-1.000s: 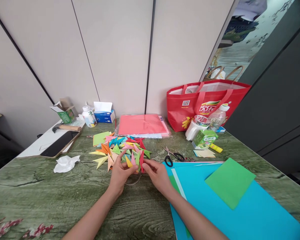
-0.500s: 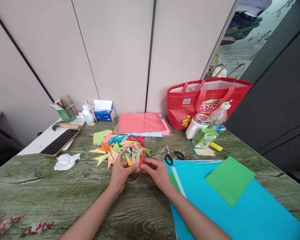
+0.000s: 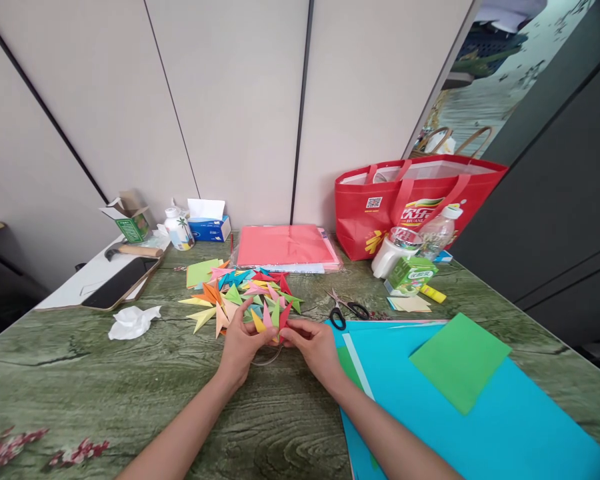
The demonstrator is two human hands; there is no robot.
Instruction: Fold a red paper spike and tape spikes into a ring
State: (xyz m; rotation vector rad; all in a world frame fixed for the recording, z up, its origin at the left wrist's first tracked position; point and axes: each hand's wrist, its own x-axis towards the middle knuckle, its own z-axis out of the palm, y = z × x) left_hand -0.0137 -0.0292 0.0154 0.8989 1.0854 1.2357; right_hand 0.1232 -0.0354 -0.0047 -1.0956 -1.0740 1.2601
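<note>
Between my two hands is a cluster of folded paper pieces (image 3: 267, 316) with yellow, pink, green and red points. My left hand (image 3: 240, 345) is closed on its left side, thumb in front and forefinger behind. My right hand (image 3: 314, 345) pinches the red folded piece (image 3: 285, 316) at the right side. A thin cord (image 3: 269, 363) loops down below the cluster onto the table. Just behind my hands lies a pile of many-coloured folded paper pieces (image 3: 221, 298), partly hidden by my left hand.
Scissors (image 3: 347, 312) lie right of the pile. Blue sheets (image 3: 480, 427) with a green square (image 3: 461, 362) cover the right side. Further back are a red bag (image 3: 360, 227), a green carton (image 3: 411, 275) and packed red paper (image 3: 286, 245). Crumpled tissue (image 3: 133, 323) and a phone (image 3: 120, 283) lie left.
</note>
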